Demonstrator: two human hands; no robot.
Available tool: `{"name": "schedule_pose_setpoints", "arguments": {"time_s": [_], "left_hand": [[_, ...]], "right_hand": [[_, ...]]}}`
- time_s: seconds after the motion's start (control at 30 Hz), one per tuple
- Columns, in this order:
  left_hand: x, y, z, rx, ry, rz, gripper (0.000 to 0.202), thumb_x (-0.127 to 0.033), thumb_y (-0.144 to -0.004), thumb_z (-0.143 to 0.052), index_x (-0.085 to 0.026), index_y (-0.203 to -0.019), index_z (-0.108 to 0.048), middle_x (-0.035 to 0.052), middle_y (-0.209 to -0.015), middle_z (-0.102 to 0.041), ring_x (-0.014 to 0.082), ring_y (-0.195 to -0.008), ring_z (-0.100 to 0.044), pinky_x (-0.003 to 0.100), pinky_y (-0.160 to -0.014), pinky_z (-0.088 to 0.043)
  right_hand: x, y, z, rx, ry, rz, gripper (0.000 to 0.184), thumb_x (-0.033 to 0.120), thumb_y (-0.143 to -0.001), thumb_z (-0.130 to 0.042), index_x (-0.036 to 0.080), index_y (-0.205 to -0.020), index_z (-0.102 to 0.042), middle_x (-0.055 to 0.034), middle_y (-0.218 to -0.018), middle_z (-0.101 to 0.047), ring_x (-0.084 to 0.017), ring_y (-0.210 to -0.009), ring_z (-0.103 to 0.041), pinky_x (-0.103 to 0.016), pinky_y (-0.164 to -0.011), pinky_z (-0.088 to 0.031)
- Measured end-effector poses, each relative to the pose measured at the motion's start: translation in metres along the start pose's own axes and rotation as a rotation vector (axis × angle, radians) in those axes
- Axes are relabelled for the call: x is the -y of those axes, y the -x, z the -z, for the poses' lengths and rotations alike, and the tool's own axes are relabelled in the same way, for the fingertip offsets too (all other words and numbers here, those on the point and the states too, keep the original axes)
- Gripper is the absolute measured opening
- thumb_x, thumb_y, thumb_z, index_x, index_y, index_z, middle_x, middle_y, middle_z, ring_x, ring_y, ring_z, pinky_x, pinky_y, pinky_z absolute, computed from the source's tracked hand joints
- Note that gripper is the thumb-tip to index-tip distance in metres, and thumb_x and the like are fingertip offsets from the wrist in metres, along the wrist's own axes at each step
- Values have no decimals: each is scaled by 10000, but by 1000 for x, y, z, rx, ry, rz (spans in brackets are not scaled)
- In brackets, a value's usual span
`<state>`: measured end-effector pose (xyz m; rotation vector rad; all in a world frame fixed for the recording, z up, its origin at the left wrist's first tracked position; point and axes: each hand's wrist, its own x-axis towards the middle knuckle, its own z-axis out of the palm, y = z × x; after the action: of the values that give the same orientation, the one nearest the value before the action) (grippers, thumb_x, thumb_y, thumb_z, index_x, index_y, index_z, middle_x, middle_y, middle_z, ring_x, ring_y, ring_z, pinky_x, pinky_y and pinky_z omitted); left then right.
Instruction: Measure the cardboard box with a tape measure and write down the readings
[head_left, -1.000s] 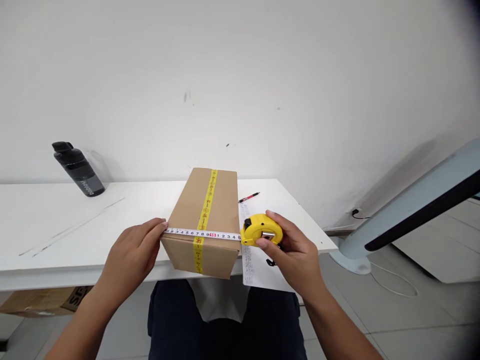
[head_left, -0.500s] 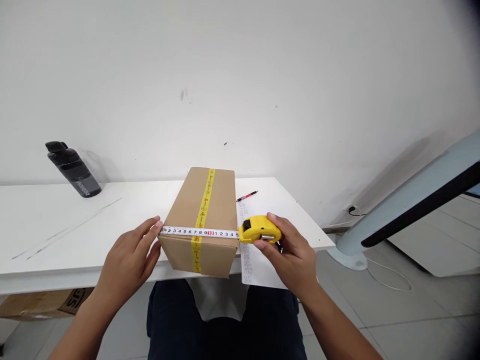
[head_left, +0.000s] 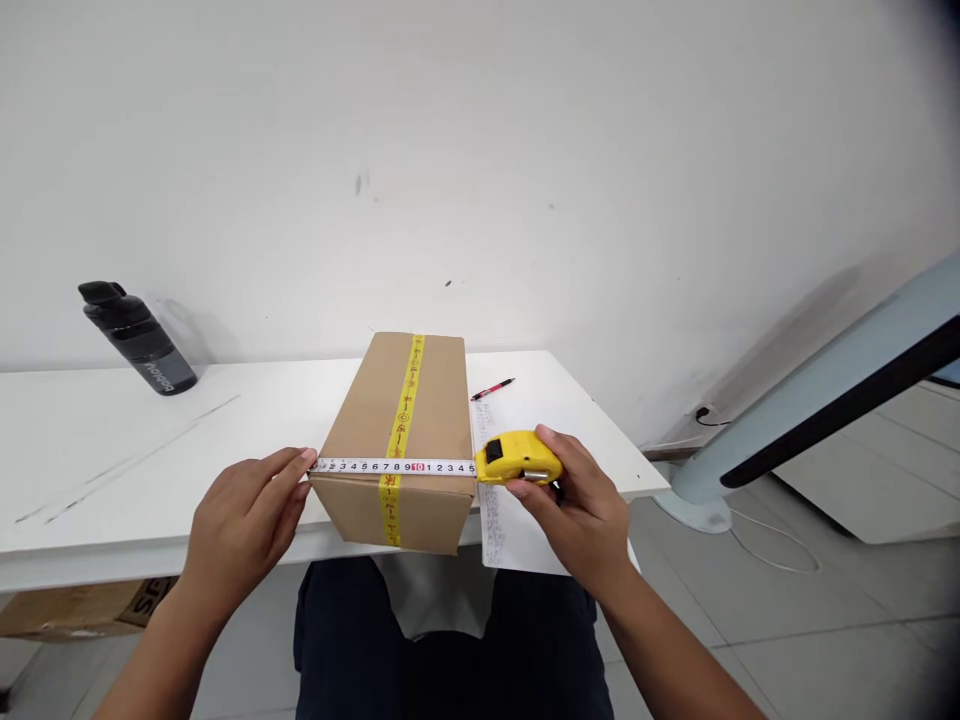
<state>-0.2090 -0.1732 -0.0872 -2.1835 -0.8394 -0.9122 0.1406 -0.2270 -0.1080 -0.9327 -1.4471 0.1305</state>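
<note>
A brown cardboard box (head_left: pixel 427 400) with yellow printed tape sits at the table's front edge, its near end jutting out a little. Across the near part of its top lies the white blade (head_left: pixel 442 467) of a tape measure, numbers facing up. My right hand (head_left: pixel 581 510) grips the yellow tape measure case (head_left: pixel 517 456) at the box's right edge, thumb below and fingers at the far side. At the left edge, my left hand (head_left: pixel 251 505) has its fingers closed at the blade's end. A sheet of paper (head_left: pixel 517 535) with handwriting lies partly under the right hand.
A red and black pen (head_left: pixel 493 389) lies beyond the paper. On the left of the white table (head_left: pixel 112 450) stands a dark bottle (head_left: pixel 139 340). Under the table is another cardboard box (head_left: pixel 67 607). A pale tower-shaped appliance (head_left: pixel 817 400) stands on the floor at right.
My left hand has shifted slightly left, with the fingers now closer together at the blade's end. The right hand and case stay at the box's right edge. The whole view has moved slightly.
</note>
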Motion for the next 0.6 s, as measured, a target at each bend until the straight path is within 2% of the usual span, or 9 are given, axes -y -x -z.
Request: {"name": "schedule_pose_setpoints", "arguments": {"time_s": [0.17,0.23,0.3,0.4,0.5,0.57,0.6], "left_hand": [[1,6,-5,-63,66,20,510,-81,-898,-612,-188,-1389,-522,117,-1051,-740,235,-887,-697,343,-796,-538],[1,8,-5,-82,113,21,490,-124,-907,-623,-205,-1381,-531,107,-1037,-733,234,-887,-697,348,-792,-550],[-2,8,-4,-99,137,47,456,-180,-907,-655,-231,-1350,-558,89,-1028,-724,229,-877,-697,351,-785,-559],[-7,3,-5,-133,140,174,364,-192,-894,-696,-238,-1246,-612,63,-1005,-717,207,-869,-696,321,-744,-557],[-7,-5,-10,-141,120,302,239,-204,-901,-697,-224,-1134,-643,51,-952,-719,198,-855,-693,307,-704,-549],[-4,-7,-10,-169,59,299,248,-194,-892,-707,-226,-1130,-647,57,-935,-725,210,-843,-690,330,-714,-552],[-3,-8,-7,-195,18,268,294,-177,-875,-723,-226,-1154,-647,68,-939,-729,221,-840,-687,350,-723,-554]], "right_hand": [[0,-5,-2,12,-16,-71,455,285,-861,-763,324,-1305,-673,-78,-1096,-719,-169,-694,-616,-291,-526,-540],[1,-8,-4,23,-29,-121,446,293,-880,-741,324,-1318,-661,-80,-1145,-710,-172,-729,-630,-294,-559,-556],[-1,-10,-8,34,-46,-174,440,310,-894,-718,314,-1329,-649,-88,-1213,-695,-186,-796,-656,-309,-618,-582],[-8,-16,-19,54,-65,-219,457,343,-912,-683,291,-1361,-616,-101,-1280,-672,-215,-915,-686,-349,-733,-605],[-18,-26,-35,82,-74,-225,529,377,-956,-615,279,-1463,-503,-127,-1406,-610,-260,-1148,-653,-409,-902,-582],[-21,-32,-44,91,-83,-224,574,391,-979,-573,274,-1520,-421,-146,-1486,-549,-273,-1248,-605,-424,-945,-563],[-21,-32,-47,90,-91,-220,585,396,-983,-564,270,-1531,-403,-153,-1493,-539,-273,-1235,-611,-418,-925,-568]]}}
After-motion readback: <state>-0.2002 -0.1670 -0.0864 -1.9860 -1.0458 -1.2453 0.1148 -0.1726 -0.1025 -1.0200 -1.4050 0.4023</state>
